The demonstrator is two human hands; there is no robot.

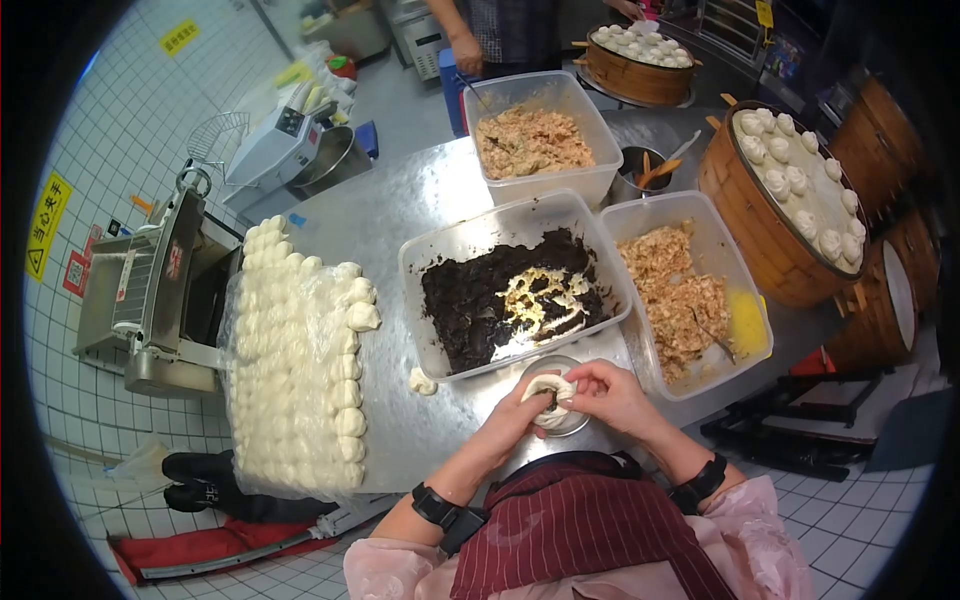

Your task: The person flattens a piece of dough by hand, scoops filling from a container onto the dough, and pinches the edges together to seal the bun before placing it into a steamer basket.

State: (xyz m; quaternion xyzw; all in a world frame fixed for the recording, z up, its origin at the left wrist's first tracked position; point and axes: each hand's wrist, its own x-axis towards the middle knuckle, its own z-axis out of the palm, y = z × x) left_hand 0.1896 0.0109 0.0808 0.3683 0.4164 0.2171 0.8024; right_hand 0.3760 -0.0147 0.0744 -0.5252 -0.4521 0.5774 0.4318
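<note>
Both hands meet just in front of my chest around a round piece of white dough (549, 390) with dark filling showing in its middle. My left hand (512, 412) cups the dough from below and from the left. My right hand (612, 392) pinches its rim from the right. Under the dough stands a small metal bowl (568, 424) on the steel table (420, 200). Directly beyond the hands lies a clear tub of dark paste (470, 300) with a pale scraped patch in it.
Many dough pieces (295, 370) lie under plastic film at the left, one loose piece (422, 382) nearer. Two tubs of light brown filling (680, 295) (530, 140) stand right and behind. Bamboo steamers with white buns (790, 190) (640, 55) sit at the right. Another person (500, 35) stands across the table.
</note>
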